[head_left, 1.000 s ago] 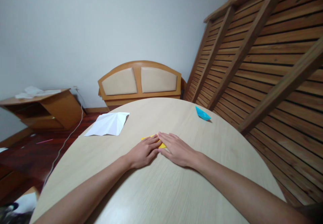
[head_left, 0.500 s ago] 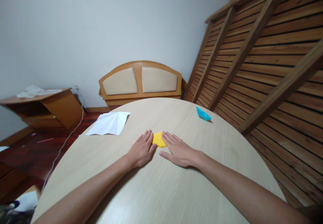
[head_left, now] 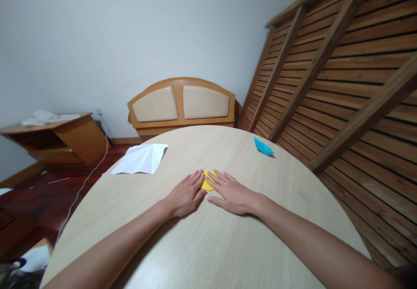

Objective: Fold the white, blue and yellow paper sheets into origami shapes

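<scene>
A folded piece of yellow paper (head_left: 206, 185) lies flat on the round wooden table (head_left: 208, 241), partly covered by both my hands. My left hand (head_left: 186, 194) rests on its left side with the fingers stretched out. From the right, my right hand (head_left: 232, 192) lies flat over the paper, fingers spread and thumb out to the near side. Only a small yellow patch shows between the hands, with a thin tip past the right fingers. Farther off on the right sits a blue folded paper boat (head_left: 263, 146).
A creased white paper sheet (head_left: 140, 159) lies at the table's left edge. Behind the table stands a padded headboard (head_left: 180, 102). A slatted wooden frame (head_left: 325, 85) leans along the right. At left are a low cabinet (head_left: 76, 139) and a cable (head_left: 85, 185).
My left hand has slid slightly right, closer to my right hand. My right fingers have spread farther over the yellow paper, so less of it shows.
</scene>
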`<state>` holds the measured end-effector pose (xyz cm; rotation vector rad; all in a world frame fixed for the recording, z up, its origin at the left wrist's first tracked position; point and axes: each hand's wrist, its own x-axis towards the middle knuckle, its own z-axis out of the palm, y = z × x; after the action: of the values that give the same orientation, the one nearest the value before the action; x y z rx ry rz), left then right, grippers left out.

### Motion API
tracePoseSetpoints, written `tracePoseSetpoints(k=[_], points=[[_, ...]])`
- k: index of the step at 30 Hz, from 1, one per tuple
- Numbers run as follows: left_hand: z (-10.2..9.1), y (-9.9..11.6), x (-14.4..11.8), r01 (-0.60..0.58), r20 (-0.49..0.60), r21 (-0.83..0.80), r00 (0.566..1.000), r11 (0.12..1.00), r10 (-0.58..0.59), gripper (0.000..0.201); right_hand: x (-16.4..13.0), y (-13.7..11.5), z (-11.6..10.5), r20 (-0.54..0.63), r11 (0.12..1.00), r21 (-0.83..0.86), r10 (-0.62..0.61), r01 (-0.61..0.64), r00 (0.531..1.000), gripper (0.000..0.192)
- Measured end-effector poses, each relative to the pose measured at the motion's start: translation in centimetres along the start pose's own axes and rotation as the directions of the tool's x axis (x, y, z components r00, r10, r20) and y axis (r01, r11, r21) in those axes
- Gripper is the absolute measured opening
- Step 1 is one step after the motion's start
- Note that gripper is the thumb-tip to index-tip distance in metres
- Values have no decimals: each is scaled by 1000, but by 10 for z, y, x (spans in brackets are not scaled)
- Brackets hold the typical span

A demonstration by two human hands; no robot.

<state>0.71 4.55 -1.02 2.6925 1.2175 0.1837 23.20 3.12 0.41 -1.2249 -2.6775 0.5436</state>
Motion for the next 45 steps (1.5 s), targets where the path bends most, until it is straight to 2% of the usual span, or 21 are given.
tracePoseSetpoints(k=[8, 15, 19, 22, 24, 28, 45], points=[[0, -2, -3, -23, 2, -10, 1000, 1000, 23, 59, 3, -5, -7, -162, 989, -141, -72, 50, 984, 45], [-5, 2, -5, 12, 51, -3, 999, 1000, -11, 67, 3, -6, -15, -187, 976, -210, -101, 61, 977, 31], [-9, 5, -5, -41, -52, 13, 998, 999, 42, 58, 5, -4, -17, -197, 973, -224, -100, 54, 975, 28], [-11, 7, -3, -110, -169, 14, 979, 994, 111, 46, 6, -1, -18, -209, 975, -217, -95, 49, 973, 27], [-12, 8, -2, -126, -208, 3, 970, 992, 124, 36, 6, 1, -18, -213, 976, -210, -97, 51, 972, 26], [-12, 7, -1, -127, -223, -3, 967, 992, 123, 26, 5, 4, -17, -220, 978, -200, -110, 66, 969, 27], [-12, 0, -1, -70, -196, -63, 979, 996, 56, 23, 4, 7, -22, -213, 972, -213, -145, 99, 966, 21]])
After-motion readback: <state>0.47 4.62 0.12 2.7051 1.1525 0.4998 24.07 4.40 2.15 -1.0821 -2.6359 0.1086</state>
